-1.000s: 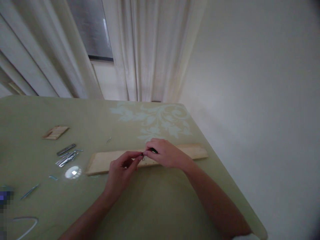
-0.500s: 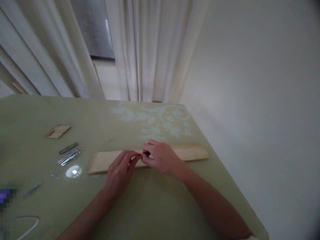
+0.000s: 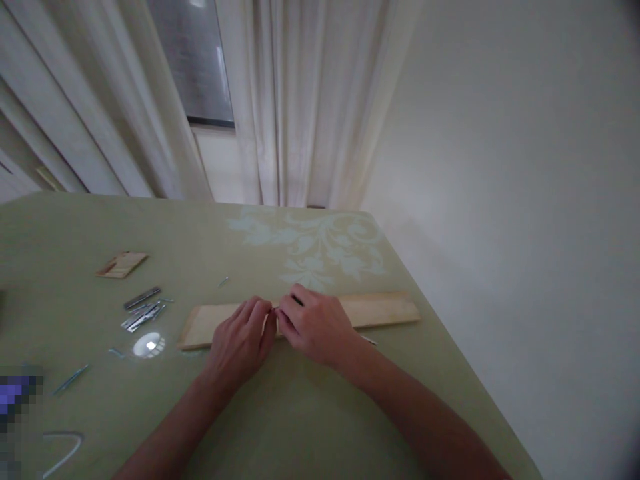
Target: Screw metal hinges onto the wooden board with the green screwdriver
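Above the middle of a long pale wooden board (image 3: 383,309), my left hand (image 3: 241,339) is closed in a pinch. My right hand (image 3: 316,328) pinches too, its fingertips meeting those of the left. Something tiny and dark seems to sit between the fingertips, too small to name. A dark piece (image 3: 297,301) shows at my right hand's fingers; its kind is unclear. From under my right wrist a thin pale rod end (image 3: 369,340) sticks out by the board's near edge. The board's middle is hidden behind both hands.
Left of the board lie several metal hinges (image 3: 143,317) and a small wooden piece (image 3: 123,265). Thin slim items (image 3: 71,379) and a white cable (image 3: 65,453) are farther left. A wall (image 3: 500,233) borders the green table (image 3: 310,420) on the right; curtains (image 3: 295,100) hang behind.
Both hands have drawn in tighter, with the fingers more curled. The right hand has shifted slightly left, and the rod end now shows under its wrist. The view has moved slightly.
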`<state>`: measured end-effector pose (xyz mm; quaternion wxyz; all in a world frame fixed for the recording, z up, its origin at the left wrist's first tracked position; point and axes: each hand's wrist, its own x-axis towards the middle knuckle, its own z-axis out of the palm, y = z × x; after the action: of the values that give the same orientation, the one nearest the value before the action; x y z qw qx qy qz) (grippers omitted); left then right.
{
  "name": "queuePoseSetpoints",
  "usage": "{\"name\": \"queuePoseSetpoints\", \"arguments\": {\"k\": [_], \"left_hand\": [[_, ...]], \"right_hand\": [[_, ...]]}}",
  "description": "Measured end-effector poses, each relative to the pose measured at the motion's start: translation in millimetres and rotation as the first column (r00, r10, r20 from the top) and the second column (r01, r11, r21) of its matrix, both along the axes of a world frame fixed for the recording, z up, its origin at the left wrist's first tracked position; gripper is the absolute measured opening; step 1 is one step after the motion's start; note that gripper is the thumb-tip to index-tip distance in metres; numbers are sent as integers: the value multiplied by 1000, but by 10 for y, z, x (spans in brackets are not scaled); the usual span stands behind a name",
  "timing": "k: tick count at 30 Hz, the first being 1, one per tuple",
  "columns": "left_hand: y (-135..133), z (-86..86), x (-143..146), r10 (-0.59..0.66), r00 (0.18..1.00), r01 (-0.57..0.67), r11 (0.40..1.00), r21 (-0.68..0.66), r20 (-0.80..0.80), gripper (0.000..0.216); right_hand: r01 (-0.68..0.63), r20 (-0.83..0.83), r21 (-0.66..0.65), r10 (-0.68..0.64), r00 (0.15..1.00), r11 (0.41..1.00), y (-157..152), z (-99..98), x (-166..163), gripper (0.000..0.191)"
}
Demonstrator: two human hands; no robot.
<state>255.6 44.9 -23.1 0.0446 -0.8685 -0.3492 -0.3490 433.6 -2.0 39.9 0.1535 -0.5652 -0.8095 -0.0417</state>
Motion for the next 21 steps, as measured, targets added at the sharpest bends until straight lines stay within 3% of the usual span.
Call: {"name": "queuePoseSetpoints", "arguments": {"k": [6, 9, 12, 15, 19, 21], "left_hand": [[-36, -17, 30, 118, 947, -13, 943, -332, 299, 14], [-27, -20, 28, 156, 903, 35, 903, -429, 401, 15], [-53, -25, 53, 204, 830, 95, 866, -491, 520, 15], [-111, -48, 109, 251, 714, 211, 813, -542, 654, 16], [-173, -93, 185, 318, 539, 435, 687, -582, 780, 19], [-169, -108, 200, 335, 497, 510, 634, -582, 800, 21]], "right_hand": [[52, -111, -13, -53, 992, 999, -17, -141, -155, 22], [56, -161, -68, -67, 985, 996, -11, -180, -175, 24], [62, -104, -57, -68, 992, 996, -25, -217, -200, 24], [63, -60, -24, -65, 996, 998, -47, -253, -230, 23], [78, -56, -12, -78, 995, 997, -50, -271, -225, 24], [61, -30, 20, -60, 998, 998, -40, -274, -203, 25]]}}
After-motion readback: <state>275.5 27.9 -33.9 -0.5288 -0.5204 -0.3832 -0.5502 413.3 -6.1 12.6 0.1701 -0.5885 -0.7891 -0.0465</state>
